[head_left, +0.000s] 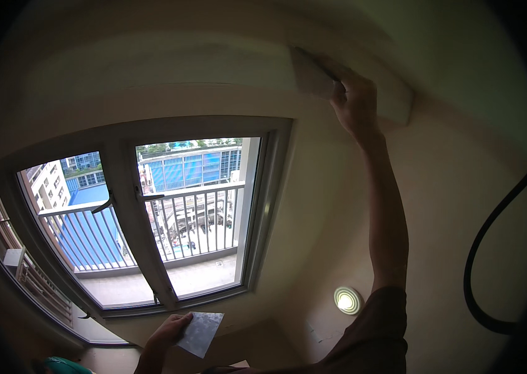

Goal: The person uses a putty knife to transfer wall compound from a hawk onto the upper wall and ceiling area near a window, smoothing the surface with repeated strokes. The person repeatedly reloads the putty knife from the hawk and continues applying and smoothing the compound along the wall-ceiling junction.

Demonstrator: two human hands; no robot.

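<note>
Raised overhead, my right hand [357, 103] is closed around the edge of a flat, wide scraper [312, 76]. The scraper lies against the pale beam [213, 65] that runs above the window; whether its whole edge touches cannot be seen. Low in the picture, my left hand [168, 330] pinches the corner of a flat, pale grey square plate [201, 333] with a mottled surface. That plate is held tilted, just below the window frame, apart from the wall.
A dark-framed window [120, 218] with handles fills the left, with a railed balcony [201, 218] beyond it. At right, a black curved cable or strap [478, 262] hangs in view. A round lit lamp [347, 300] shows beside my right sleeve. Something teal [67, 366] is at lower left.
</note>
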